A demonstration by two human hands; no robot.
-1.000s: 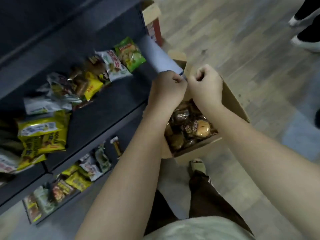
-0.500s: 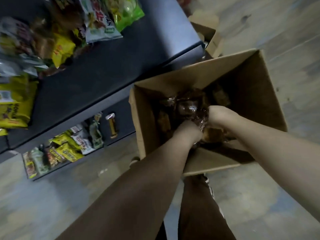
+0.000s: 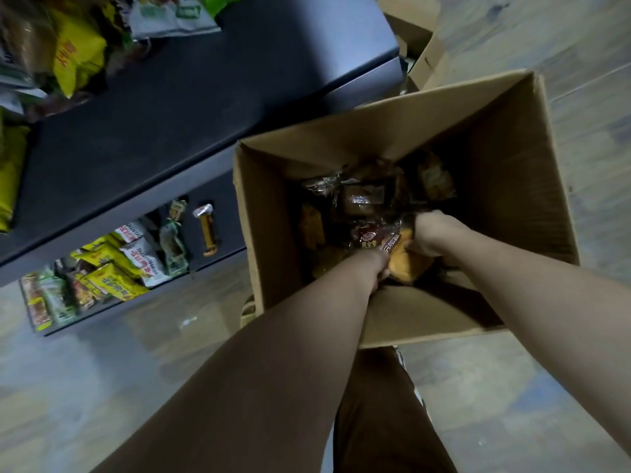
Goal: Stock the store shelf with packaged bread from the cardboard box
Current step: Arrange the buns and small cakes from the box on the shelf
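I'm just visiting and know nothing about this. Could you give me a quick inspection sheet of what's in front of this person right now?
Surface: dark store shelf, snack packets on its upper level and on the level below.
Job's things: open cardboard box beside the shelf, wrapped bread packets inside.
Clutter: second box behind the first.
Hands: left hand and right hand both down in the box, gripping one yellow bun packet.
Cables: nothing seen.
Surroundings: wood-look floor; the person's dark trouser leg.
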